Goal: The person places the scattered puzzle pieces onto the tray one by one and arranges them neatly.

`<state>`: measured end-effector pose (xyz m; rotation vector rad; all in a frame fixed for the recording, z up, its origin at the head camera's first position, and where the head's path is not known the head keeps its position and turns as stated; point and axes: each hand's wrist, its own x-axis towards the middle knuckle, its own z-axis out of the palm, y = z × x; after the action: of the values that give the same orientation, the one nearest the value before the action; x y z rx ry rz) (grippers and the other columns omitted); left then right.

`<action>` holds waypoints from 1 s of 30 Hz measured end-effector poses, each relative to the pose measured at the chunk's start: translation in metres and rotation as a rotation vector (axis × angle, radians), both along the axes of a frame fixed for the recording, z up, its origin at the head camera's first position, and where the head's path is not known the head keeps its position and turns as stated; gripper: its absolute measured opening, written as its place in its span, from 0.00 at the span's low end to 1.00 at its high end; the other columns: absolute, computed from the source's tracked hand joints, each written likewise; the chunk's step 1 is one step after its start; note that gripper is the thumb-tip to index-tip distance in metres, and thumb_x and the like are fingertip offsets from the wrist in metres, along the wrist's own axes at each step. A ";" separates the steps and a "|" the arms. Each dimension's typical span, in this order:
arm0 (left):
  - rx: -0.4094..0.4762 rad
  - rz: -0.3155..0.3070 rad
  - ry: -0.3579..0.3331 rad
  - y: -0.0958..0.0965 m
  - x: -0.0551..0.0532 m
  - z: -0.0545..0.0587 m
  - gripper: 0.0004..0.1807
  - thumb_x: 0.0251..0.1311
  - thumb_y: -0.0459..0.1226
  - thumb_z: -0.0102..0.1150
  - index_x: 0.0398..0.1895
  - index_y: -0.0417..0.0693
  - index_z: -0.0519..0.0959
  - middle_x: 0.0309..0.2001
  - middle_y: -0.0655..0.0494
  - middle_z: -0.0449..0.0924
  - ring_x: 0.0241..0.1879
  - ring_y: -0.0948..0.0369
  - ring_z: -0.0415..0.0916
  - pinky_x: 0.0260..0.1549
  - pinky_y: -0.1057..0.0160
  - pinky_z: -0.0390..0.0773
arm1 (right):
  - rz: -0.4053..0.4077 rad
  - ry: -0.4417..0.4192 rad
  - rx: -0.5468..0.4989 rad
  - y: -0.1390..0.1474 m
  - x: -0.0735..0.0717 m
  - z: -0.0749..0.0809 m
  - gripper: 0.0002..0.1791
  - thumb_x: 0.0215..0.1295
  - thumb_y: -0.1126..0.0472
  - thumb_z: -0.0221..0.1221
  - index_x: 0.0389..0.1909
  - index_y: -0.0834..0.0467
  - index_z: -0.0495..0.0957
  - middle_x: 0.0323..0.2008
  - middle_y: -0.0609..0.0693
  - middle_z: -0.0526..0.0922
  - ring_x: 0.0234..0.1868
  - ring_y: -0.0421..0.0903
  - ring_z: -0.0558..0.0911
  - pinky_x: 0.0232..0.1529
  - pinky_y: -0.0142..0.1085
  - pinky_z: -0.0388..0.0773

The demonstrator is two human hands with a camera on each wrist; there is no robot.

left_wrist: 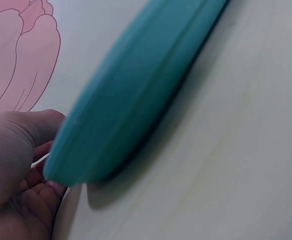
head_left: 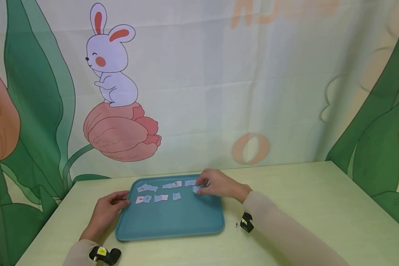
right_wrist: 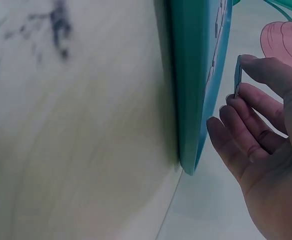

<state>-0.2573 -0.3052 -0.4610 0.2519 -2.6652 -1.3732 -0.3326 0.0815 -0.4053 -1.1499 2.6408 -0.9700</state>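
A teal tray (head_left: 173,221) lies on the table with several torn pieces of printed paper (head_left: 161,198) set out in two rows on its far half. At its left rim my left hand (head_left: 108,208) grips the edge; in the left wrist view the thumb is over the rim of the tray (left_wrist: 130,95) and the fingers (left_wrist: 40,197) are under it. Over the far right corner, my right hand (head_left: 219,183) pinches a small paper piece (right_wrist: 238,77) between thumb and fingertips. Another paper piece (head_left: 190,182) lies just beside those fingertips, partly covered by them.
The pale yellow table (head_left: 296,207) meets a printed curtain (head_left: 199,92) right behind the tray. A tiny dark mark or object (head_left: 236,224) shows on the table right of the tray. Black wrist cameras (head_left: 246,222) are worn on both forearms.
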 end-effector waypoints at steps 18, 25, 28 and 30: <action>-0.022 -0.014 0.026 0.000 0.001 0.000 0.23 0.73 0.32 0.63 0.68 0.31 0.77 0.56 0.36 0.82 0.56 0.43 0.79 0.52 0.58 0.84 | -0.016 0.015 0.047 -0.018 -0.004 -0.012 0.11 0.67 0.59 0.73 0.47 0.58 0.88 0.42 0.45 0.82 0.48 0.46 0.83 0.54 0.39 0.82; -0.019 -0.012 0.031 -0.001 0.001 -0.001 0.23 0.73 0.32 0.64 0.67 0.31 0.78 0.55 0.37 0.83 0.54 0.44 0.80 0.45 0.69 0.81 | -0.023 0.016 0.068 -0.024 -0.004 -0.015 0.12 0.67 0.59 0.73 0.47 0.58 0.88 0.43 0.46 0.81 0.47 0.45 0.83 0.53 0.38 0.82; -0.013 -0.010 0.032 -0.002 0.001 -0.002 0.23 0.73 0.32 0.64 0.67 0.31 0.78 0.55 0.37 0.83 0.54 0.45 0.79 0.43 0.72 0.80 | -0.025 0.019 0.082 -0.026 -0.004 -0.016 0.11 0.67 0.58 0.73 0.47 0.58 0.88 0.43 0.46 0.81 0.47 0.45 0.83 0.53 0.38 0.82; -0.008 -0.008 0.032 -0.002 0.000 -0.002 0.23 0.73 0.32 0.64 0.67 0.31 0.78 0.55 0.37 0.83 0.54 0.45 0.79 0.43 0.72 0.80 | -0.029 0.022 0.100 -0.028 -0.004 -0.017 0.11 0.68 0.58 0.73 0.47 0.57 0.88 0.43 0.45 0.81 0.47 0.45 0.83 0.53 0.38 0.82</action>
<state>-0.2569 -0.3070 -0.4633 0.2171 -2.6479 -1.3563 -0.3365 0.0537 -0.4223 -1.1092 2.6968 -0.8236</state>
